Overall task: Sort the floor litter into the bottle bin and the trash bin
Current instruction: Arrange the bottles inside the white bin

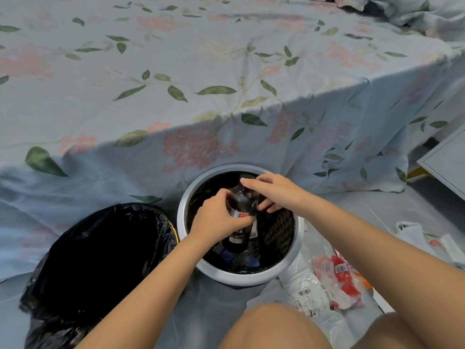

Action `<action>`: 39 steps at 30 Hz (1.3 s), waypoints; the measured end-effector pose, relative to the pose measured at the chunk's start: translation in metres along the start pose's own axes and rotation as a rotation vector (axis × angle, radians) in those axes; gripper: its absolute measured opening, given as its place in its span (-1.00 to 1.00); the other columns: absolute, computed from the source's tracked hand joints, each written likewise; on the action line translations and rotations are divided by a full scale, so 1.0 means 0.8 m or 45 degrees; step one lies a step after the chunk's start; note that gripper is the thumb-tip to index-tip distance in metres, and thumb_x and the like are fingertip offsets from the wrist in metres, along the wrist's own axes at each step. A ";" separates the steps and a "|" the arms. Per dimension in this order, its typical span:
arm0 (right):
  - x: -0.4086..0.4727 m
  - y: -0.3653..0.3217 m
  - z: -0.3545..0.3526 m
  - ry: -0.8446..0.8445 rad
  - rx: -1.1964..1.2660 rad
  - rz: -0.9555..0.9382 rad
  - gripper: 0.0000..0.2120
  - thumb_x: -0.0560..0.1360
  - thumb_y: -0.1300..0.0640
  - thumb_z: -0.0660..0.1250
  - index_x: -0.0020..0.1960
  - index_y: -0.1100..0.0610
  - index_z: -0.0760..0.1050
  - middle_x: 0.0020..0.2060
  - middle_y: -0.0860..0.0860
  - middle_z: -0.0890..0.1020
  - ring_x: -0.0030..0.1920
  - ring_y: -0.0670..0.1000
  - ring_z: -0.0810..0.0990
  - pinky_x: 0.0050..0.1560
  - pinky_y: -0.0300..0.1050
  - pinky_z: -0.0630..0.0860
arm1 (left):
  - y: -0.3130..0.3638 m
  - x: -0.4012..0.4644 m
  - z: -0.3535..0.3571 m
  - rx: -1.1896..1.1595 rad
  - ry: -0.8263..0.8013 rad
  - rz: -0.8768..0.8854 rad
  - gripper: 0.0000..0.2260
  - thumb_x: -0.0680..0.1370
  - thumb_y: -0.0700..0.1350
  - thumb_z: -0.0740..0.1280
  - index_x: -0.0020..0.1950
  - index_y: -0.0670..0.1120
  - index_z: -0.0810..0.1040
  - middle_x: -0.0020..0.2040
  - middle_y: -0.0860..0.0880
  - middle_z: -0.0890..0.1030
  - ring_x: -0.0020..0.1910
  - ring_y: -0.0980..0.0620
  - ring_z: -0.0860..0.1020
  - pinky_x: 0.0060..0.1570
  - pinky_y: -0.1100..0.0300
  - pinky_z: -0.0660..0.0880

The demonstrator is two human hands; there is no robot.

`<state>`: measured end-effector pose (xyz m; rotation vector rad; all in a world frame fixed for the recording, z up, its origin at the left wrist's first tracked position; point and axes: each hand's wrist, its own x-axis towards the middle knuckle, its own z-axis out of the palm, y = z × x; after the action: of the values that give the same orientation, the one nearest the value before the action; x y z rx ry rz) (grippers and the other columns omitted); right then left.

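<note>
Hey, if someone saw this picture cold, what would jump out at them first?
Probably the two hands meeting at the centre: the left hand grips a dark bottle while the right hand touches its top, right over a round white-rimmed bin. Next, the black-bagged bin at lower left and the plastic wrappers on the floor at right, with a flowered bedsheet filling the background.

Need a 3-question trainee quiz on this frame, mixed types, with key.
1. True or false: the dark bottle is held over the black-bagged bin.
2. Which hand grips the bottle's labelled body?
3. The wrappers on the floor lie: A) right of the white-rimmed bin B) left of it C) on the bed

Key:
1. False: it is over the white-rimmed bin.
2. The left hand; the right hand is at its top.
3. A
</note>
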<state>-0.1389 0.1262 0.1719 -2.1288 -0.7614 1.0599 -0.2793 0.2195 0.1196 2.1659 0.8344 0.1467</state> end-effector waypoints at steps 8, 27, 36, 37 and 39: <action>0.014 0.057 -0.036 0.285 -0.295 0.000 -0.57 0.32 -0.13 0.51 0.05 0.10 0.54 -0.24 -0.07 0.60 -0.25 -0.10 0.61 -0.26 -0.30 0.47 | -0.004 0.057 0.070 -0.292 -0.153 -0.479 -0.34 0.20 0.20 0.57 0.17 -0.08 0.46 0.06 -0.02 0.59 -0.02 -0.01 0.60 -0.11 0.06 0.64; -0.019 0.166 -0.121 0.316 -0.104 0.141 -0.70 0.35 -0.09 0.50 -0.07 0.10 0.58 -0.25 -0.01 0.59 -0.34 -0.01 0.62 -0.28 -0.12 0.58 | -0.008 0.076 0.126 -0.071 -0.223 -0.645 -0.54 0.33 0.16 0.53 -0.03 -0.19 0.60 -0.23 -0.06 0.63 -0.22 -0.05 0.61 -0.43 0.19 0.50; -0.114 0.385 -0.148 0.564 0.148 0.627 -0.77 0.36 0.05 0.51 -0.09 0.14 0.55 -0.35 0.08 0.60 -0.40 0.01 0.56 -0.33 -0.12 0.51 | 0.118 0.065 0.048 0.328 0.022 -0.063 -0.33 0.37 0.19 0.44 0.34 -0.17 0.43 0.26 -0.16 0.52 0.24 -0.16 0.48 0.16 0.00 0.43; -0.130 0.406 -0.153 0.591 0.186 0.676 -0.75 0.38 0.06 0.51 -0.04 0.17 0.56 -0.33 0.08 0.59 -0.38 0.02 0.56 -0.34 -0.14 0.49 | 0.141 0.068 0.048 0.323 0.001 -0.009 -0.36 0.40 0.17 0.44 0.35 -0.17 0.42 0.27 -0.15 0.51 0.26 -0.14 0.47 0.17 0.00 0.41; -0.158 0.441 -0.165 0.653 0.229 0.755 -0.72 0.40 0.08 0.49 0.03 0.19 0.55 -0.26 0.08 0.59 -0.33 0.04 0.57 -0.35 -0.19 0.46 | 0.186 0.077 0.062 0.342 -0.077 0.094 -0.38 0.44 0.15 0.43 0.37 -0.16 0.41 0.29 -0.13 0.50 0.29 -0.12 0.44 0.18 0.03 0.39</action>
<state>-0.0176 -0.2252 0.0306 -2.3681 0.2146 0.7508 -0.1365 0.1554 0.1826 2.4411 0.7759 0.0055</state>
